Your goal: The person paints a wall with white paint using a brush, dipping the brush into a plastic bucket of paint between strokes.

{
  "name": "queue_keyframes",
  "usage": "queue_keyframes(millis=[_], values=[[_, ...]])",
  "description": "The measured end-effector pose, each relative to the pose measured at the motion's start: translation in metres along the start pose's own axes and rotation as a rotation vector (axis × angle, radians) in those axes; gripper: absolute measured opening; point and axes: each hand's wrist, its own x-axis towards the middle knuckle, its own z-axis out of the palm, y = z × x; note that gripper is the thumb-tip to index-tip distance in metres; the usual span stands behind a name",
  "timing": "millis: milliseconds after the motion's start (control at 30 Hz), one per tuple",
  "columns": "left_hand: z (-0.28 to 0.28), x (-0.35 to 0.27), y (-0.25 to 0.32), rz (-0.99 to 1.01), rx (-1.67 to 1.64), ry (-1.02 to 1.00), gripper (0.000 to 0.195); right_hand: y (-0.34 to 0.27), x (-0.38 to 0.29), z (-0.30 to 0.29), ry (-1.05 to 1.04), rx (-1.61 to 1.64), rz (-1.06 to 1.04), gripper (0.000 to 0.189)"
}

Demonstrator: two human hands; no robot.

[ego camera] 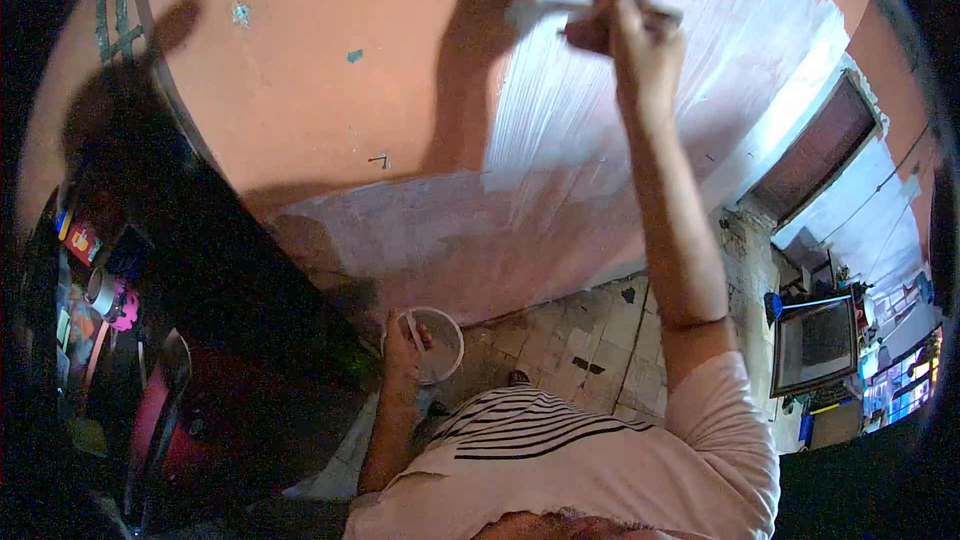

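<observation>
Raised at the upper right, my right hand grips the handle of a paintbrush, blurred, whose pale bristles point left at or near the wall. The wall is orange on the left; fresh streaky white paint covers it behind and right of the hand. A thinner, pinkish-white coat lies along the lower wall. Low and left of centre, my left hand holds a round, white-rimmed plastic bucket by its rim and handle. The bucket's contents are unclear.
Dark furniture with a red front stands close on the left, with cluttered items beside it. A nail sticks out of the wall. Beneath is a tiled floor. On the right are a doorway and a dark-framed panel among household things.
</observation>
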Motion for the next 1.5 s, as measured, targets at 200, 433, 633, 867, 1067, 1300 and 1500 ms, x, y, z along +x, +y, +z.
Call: queue_keyframes(millis=[200,433,633,867,1067,1300,1500], values=[[-0.013,0.002,-0.003,0.055,-0.063,-0.038,0.056,-0.066,0.080,0.030,0.130,0.120,-0.317,0.026],[-0.023,0.010,-0.007,0.032,-0.132,-0.070,0.054,0.038,0.002,0.038,0.136,-0.191,-0.440,0.024],[-0.014,-0.004,-0.008,0.091,-0.072,0.001,0.054,0.091,-0.161,0.017,-0.013,-0.207,-0.098,0.024],[-0.045,0.014,-0.016,-0.013,-0.155,-0.028,0.054,0.102,-0.243,0.013,-0.122,-0.230,0.392,0.029],[-0.036,0.007,-0.014,-0.019,-0.094,-0.016,0.052,0.084,-0.156,0.015,-0.224,-0.163,0.302,0.035],[-0.021,-0.015,-0.001,-0.001,-0.126,0.064,0.055,-0.013,-0.011,0.033,-0.096,-0.332,-0.286,0.027],[-0.024,-0.019,0.005,-0.015,-0.064,0.089,0.055,0.014,-0.011,0.050,-0.005,-0.235,-0.482,0.026]])
